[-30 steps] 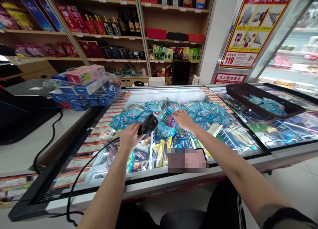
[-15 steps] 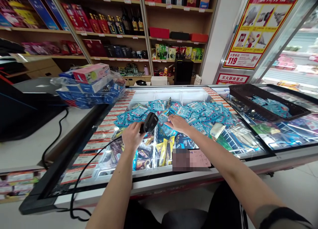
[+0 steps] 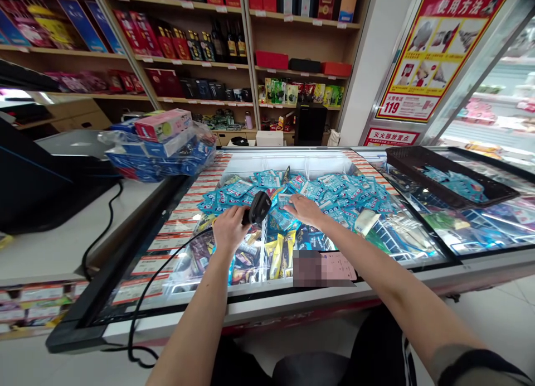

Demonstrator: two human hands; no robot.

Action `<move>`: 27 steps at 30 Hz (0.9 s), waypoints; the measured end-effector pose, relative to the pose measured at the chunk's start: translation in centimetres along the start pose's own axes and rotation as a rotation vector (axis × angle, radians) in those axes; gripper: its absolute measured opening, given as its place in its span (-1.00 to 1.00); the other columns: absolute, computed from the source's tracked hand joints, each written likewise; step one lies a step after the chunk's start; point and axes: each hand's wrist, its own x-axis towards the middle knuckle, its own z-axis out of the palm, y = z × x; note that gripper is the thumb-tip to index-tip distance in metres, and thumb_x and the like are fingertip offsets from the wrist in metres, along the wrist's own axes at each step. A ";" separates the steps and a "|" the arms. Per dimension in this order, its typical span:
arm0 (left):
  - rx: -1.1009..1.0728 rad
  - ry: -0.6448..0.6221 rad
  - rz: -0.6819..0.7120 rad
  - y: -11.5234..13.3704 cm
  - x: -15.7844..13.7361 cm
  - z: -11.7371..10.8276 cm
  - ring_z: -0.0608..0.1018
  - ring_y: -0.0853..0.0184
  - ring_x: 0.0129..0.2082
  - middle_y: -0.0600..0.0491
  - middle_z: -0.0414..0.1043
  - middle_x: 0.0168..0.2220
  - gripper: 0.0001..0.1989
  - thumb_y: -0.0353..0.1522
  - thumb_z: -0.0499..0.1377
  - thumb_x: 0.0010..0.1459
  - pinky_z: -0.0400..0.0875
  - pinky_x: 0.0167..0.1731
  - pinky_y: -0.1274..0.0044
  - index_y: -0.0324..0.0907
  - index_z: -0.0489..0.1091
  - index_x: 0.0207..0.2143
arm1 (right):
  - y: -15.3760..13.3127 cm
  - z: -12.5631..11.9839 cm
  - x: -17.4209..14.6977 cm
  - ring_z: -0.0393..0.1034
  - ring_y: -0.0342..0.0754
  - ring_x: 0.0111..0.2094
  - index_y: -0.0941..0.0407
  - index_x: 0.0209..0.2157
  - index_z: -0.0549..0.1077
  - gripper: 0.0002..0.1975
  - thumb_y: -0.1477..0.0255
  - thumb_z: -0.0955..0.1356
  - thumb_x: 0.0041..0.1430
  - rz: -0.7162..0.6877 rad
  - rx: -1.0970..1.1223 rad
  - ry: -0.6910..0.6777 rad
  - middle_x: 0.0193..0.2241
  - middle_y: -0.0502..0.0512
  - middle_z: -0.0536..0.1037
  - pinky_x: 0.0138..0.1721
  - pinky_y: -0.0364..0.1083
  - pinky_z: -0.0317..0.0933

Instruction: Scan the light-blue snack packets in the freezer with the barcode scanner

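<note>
My left hand [image 3: 229,228] is wrapped round the handle of a black barcode scanner [image 3: 261,206], whose head points right. A black cord [image 3: 167,257] trails from it toward the lower left. Opposite the scanner, my right hand [image 3: 308,210] has its thumb and fingers closed at the edge of a small light-blue packet [image 3: 284,201]. Many similar blue packets [image 3: 346,193] lie heaped on the glass-topped freezer, around and beyond both hands. Yellow-wrapped ice creams [image 3: 273,256] show below the heap. My right fingertips are partly hidden by the hand itself.
A phone [image 3: 339,266] lies at the freezer's front edge [image 3: 259,303]. To the right, a dark tray [image 3: 501,192] holds more blue packets. Bagged blue boxes [image 3: 163,163] sit at the left, near a black machine [image 3: 29,179]. Stocked shelves [image 3: 200,59] stand behind.
The view has shifted slightly, so everything sits a little further right. The blue packet at my right fingers has turned a little; the scanner stays in my left hand.
</note>
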 end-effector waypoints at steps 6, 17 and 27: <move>-0.017 -0.047 0.068 0.3 0.0 0.0 0.45 0.17 -0.18 -0.07 0.44 -0.19 -0.67 -0.30 0.10 0.08 0.25 -0.28 0.41 -0.14 0.33 -0.08 | 0.3 0.9 0.3 0.17 0.21 0.09 0.23 0.01 0.32 -0.31 -0.07 0.21 0.10 0.155 -0.054 0.163 -0.04 0.41 0.38 0.07 0.14 0.10; -0.036 -0.134 0.188 1.1 0.1 -0.1 0.45 0.16 -0.14 -0.07 0.43 -0.16 -0.61 -0.30 0.14 0.04 0.28 -0.22 0.40 -0.13 0.31 -0.03 | 3.0 -0.4 -0.8 0.37 0.04 -0.14 0.11 0.10 0.24 -0.56 0.31 0.25 0.19 0.255 0.340 0.119 -0.11 0.19 0.46 -0.11 0.02 0.26; -0.086 -0.049 0.113 3.4 0.9 0.3 0.46 0.21 -0.18 -0.03 0.45 -0.22 -0.66 -0.27 0.15 0.05 0.29 -0.30 0.47 -0.13 0.34 -0.09 | 4.3 0.0 -1.5 0.39 0.02 -0.21 0.08 0.08 0.27 -0.58 0.37 0.22 0.17 0.277 0.456 0.155 -0.18 0.14 0.48 -0.11 0.06 0.28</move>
